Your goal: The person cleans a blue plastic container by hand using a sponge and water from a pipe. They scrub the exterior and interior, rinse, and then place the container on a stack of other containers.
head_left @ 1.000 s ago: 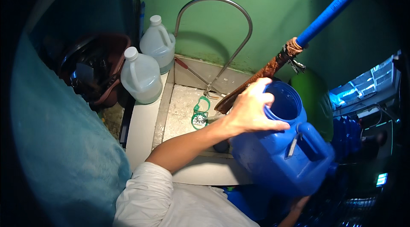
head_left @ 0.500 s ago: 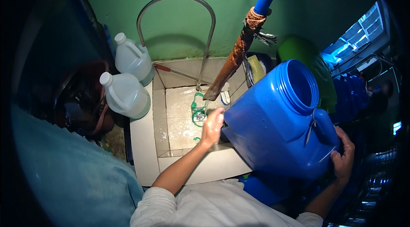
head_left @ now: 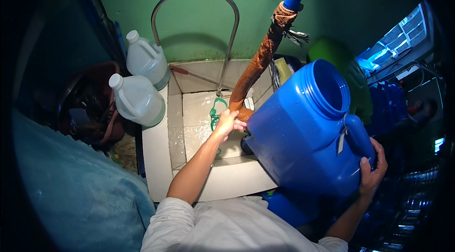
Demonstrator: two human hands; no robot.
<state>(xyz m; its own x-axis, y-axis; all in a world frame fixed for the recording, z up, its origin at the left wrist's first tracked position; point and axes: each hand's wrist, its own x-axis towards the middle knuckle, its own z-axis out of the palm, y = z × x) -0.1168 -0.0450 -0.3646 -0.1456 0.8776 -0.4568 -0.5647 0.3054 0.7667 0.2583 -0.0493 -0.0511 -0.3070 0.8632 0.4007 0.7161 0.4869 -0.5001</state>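
Wet tiled basin point(head_left: 199, 124), green hose point(head_left: 215, 112)
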